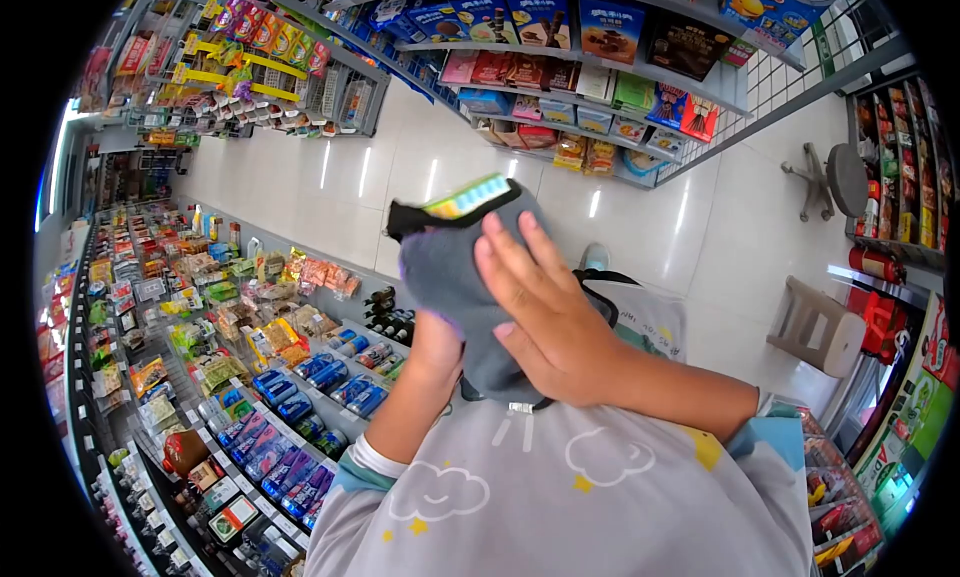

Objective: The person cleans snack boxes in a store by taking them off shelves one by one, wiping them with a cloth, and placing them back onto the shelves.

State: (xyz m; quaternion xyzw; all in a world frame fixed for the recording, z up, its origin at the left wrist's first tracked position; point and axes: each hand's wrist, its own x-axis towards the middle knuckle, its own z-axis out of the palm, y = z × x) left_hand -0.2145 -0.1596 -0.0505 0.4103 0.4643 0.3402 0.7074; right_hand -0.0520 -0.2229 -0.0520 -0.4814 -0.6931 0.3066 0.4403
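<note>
A grey cloth point(455, 277) with a black edge is held up in front of my chest. A yellow-green and white packet point(470, 199) shows at its top, partly hidden by the cloth. My left hand point(437, 342) is under and behind the cloth on its left side, with its fingers hidden. My right hand point(540, 317) lies flat against the front of the cloth, fingers stretched out and slightly apart.
Snack shelves point(590, 52) stand ahead beyond the tiled floor point(400, 177). A long shelf of packets and cans point(290, 407) runs along the left. To the right are a round stool point(847, 179) and a beige plastic stool point(818, 327).
</note>
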